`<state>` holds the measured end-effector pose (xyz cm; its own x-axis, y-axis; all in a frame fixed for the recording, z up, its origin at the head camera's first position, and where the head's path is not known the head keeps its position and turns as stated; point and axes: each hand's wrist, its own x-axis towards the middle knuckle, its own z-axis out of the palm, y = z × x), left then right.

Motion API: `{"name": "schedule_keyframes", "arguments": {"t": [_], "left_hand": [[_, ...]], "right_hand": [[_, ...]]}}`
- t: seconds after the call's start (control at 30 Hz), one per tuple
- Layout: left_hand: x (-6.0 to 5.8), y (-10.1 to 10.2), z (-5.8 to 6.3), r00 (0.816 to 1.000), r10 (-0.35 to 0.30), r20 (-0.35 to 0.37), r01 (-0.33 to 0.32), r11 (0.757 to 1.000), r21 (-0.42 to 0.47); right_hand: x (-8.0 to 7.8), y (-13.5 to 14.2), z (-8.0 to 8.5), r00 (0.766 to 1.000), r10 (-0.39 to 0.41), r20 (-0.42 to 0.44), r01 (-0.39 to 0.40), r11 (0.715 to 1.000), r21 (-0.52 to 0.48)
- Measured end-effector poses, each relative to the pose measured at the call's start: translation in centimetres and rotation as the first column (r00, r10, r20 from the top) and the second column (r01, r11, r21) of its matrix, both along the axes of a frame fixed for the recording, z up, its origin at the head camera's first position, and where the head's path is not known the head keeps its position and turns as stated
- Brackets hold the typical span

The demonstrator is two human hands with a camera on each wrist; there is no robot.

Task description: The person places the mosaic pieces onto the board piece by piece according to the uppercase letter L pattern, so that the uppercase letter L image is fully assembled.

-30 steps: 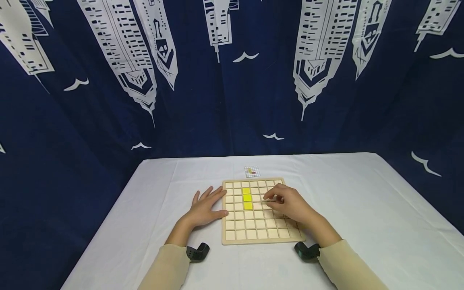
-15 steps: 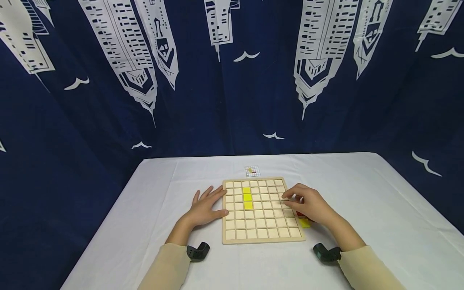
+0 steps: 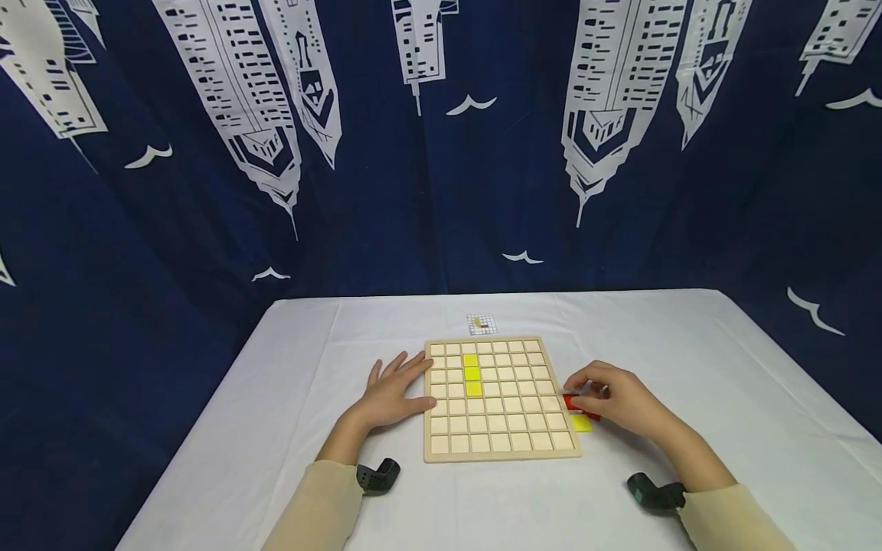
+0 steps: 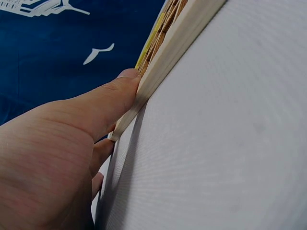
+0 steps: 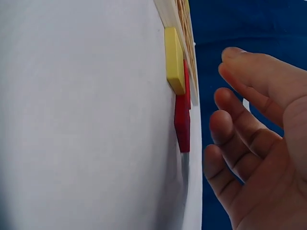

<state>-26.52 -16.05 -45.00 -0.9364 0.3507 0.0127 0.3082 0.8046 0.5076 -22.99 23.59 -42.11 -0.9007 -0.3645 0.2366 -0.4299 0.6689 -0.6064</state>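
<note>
A wooden grid board (image 3: 503, 459) lies on the table, with three yellow square tiles (image 3: 472, 373) filling a column of its cells. My left hand (image 3: 389, 394) rests along the board's left edge, fingers spread. In the left wrist view the thumb (image 4: 108, 100) lies on the rim. Just past the right edge, my right hand (image 3: 616, 394) hovers over red tiles (image 3: 571, 401), partly covering them. The right wrist view shows its fingers (image 5: 232, 129) loosely bent, thumb apart, holding nothing. A loose yellow tile (image 3: 582, 423) sits beside the red ones, against the board's side.
Behind the board lies a small card (image 3: 481, 324) printed with a grid and coloured squares. A white cloth (image 3: 344, 344) covers the table, and a dark blue curtain (image 3: 427, 207) with white buildings hangs behind it. Each wrist wears a black camera (image 3: 656, 493).
My right hand has moved from above the board to the right and down toward the loose tiles, uncovering the board's right part. The left hand has stayed at the left edge.
</note>
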Motion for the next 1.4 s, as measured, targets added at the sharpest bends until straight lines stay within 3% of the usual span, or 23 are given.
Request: {"name": "schedule_keyframes", "arguments": {"t": [0.43,0.77,1.4], "left_hand": [[-0.1,0.0,0.0,1.0,-0.004,-0.009,0.004,1.0,-0.004],[-0.1,0.0,-0.1,1.0,-0.01,-0.012,0.009,1.0,-0.004],[-0.1,-0.1,0.0,1.0,-0.007,-0.002,0.007,1.0,-0.012]], "right_hand": [[0.7,1.3,-0.8,0.99,0.127,0.068,-0.125,0.992,-0.033],[0.8,1.7,-1.3,0.982,0.183,0.056,-0.182,0.983,-0.011],[0.8,1.6,-1.3,0.984,0.169,0.058,-0.17,0.985,0.013]]}}
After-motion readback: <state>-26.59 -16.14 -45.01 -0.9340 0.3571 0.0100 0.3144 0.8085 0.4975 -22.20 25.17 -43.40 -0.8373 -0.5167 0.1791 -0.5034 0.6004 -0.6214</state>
